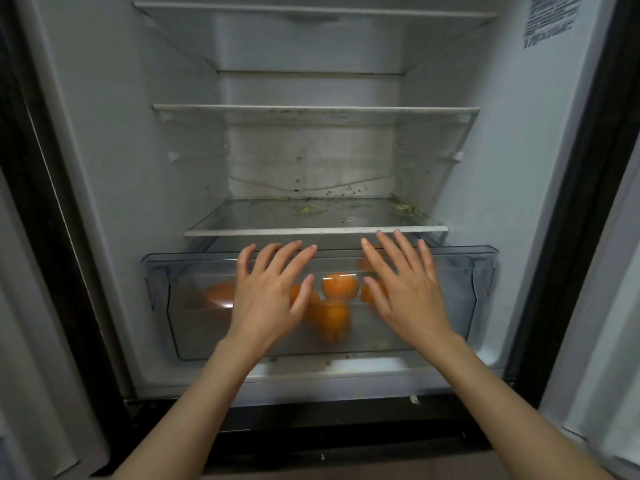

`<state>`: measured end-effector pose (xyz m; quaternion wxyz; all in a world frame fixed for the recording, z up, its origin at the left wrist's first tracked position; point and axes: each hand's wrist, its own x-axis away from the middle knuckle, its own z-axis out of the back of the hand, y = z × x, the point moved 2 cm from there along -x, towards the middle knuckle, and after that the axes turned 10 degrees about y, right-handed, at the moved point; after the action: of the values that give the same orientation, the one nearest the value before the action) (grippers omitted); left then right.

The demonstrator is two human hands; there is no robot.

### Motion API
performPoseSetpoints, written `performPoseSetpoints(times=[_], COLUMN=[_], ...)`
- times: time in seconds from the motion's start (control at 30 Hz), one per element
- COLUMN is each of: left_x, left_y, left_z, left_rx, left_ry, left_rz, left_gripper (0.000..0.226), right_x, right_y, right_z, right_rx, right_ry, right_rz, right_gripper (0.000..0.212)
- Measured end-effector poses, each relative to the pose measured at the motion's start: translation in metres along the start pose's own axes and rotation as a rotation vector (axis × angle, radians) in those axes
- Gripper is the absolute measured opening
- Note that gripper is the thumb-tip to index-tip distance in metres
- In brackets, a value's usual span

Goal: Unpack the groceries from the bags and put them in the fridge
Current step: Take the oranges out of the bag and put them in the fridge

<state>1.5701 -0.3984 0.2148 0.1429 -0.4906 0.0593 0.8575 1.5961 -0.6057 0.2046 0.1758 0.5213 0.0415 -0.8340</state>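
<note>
The fridge [114, 174] stands open in front of me. At its bottom a clear plastic crisper drawer [478, 278] holds several oranges [340, 286], seen through its front wall. My left hand [268, 292] and my right hand [407, 289] are both flat against the drawer's front, fingers straight and spread, pointing up toward the drawer's rim. Neither hand holds anything. Parts of some oranges are hidden behind my hands.
Above the drawer a glass shelf [311, 232] carries specks of dirt and green scraps. Two more bare shelves [311, 109] sit higher up. Dark door seals frame the compartment left and right. A sticker [550, 19] is on the right inner wall.
</note>
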Motion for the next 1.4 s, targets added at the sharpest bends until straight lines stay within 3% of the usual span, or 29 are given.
performPoseSetpoints(times=[0.27, 0.53, 0.8, 1.0, 1.1, 1.23, 1.4], left_x=[-0.023, -0.044, -0.042, -0.010, 0.021, 0.054, 0.115], left_y=[0.007, -0.017, -0.022, -0.016, -0.016, -0.014, -0.001], left_z=[-0.022, -0.052, -0.060, -0.052, -0.035, -0.007, 0.048], left_rx=[-0.102, -0.043, -0.011, 0.025, 0.053, 0.052, 0.024], left_ry=[-0.150, -0.419, -0.389, -0.230, -0.172, -0.197, -0.261], left_rz=[0.141, 0.151, 0.174, 0.181, 0.195, 0.246, 0.344], left_gripper=[0.057, 0.064, 0.061, 0.055, 0.062, 0.069, 0.070], right_x=[-0.019, -0.035, -0.033, -0.007, 0.015, 0.039, 0.067], right_y=[0.003, 0.010, 0.009, -0.003, -0.021, -0.050, -0.093], right_z=[-0.030, -0.053, -0.058, -0.052, -0.041, -0.020, 0.020], right_rx=[0.068, 0.035, -0.058, -0.211, -0.294, -0.366, -0.414], right_ry=[-0.122, -0.409, -0.423, -0.384, -0.441, -0.456, -0.507], right_rz=[-0.073, -0.094, -0.116, -0.158, -0.127, -0.029, -0.016], right_gripper=[0.064, 0.065, 0.069, 0.062, 0.061, 0.068, 0.059])
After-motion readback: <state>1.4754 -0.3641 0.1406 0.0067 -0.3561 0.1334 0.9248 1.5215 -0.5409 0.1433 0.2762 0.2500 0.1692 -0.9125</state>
